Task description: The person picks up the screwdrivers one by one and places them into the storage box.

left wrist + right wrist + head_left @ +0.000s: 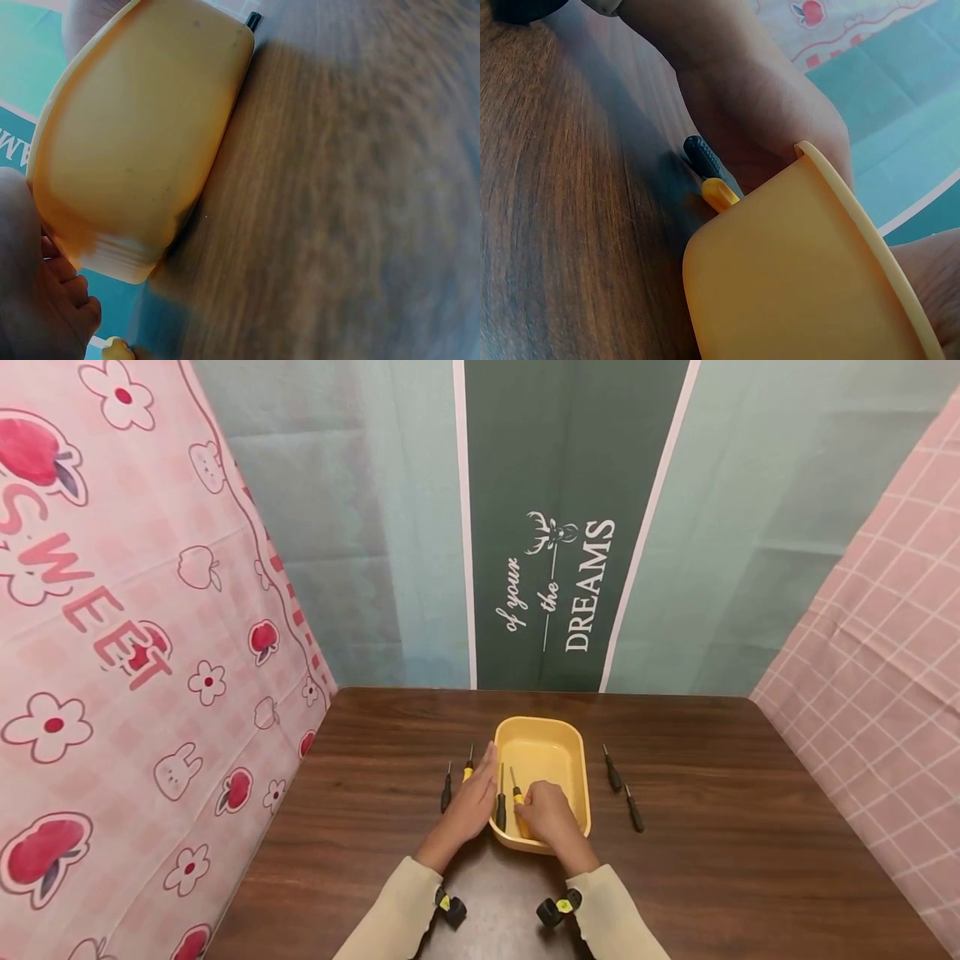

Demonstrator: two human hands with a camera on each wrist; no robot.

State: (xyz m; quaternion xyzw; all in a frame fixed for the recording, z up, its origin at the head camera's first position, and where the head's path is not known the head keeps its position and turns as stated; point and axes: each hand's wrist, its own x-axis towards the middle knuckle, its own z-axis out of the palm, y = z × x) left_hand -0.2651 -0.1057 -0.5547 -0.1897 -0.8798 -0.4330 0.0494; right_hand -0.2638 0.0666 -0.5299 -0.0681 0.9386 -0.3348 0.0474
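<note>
A shallow rectangular yellow plastic tray (573,752) sits mid-counter on the dark wood-grain counter (720,827), long side running away from the person. Right hand (550,814) is over the near end of the tray, fingers curled round the handle of a small screwdriver with a yellow-and-black handle (517,793); its metal shaft points away, tip inside the tray. Left hand (472,802) lies against the tray's left outer wall, fingers fairly straight, seemingly steadying it rather than gripping; whether it also touches the second yellow-handled screwdriver (468,765) beside it cannot be told. A black-handled screwdriver (501,802) lies between the hands at the tray's left rim; another black one (446,789) lies left of the left hand. Two more black screwdrivers (613,772) lie right of the tray, apart from it. Judgement on handling: the screwdriver is light, rigid, not fragile; the ribbed handle is the place to hold, since the thin smooth shaft would roll or slip between fingers. The tray is probably light and slides readily on the smooth counter, so a bracing hand at its wall is sensible.
</note>
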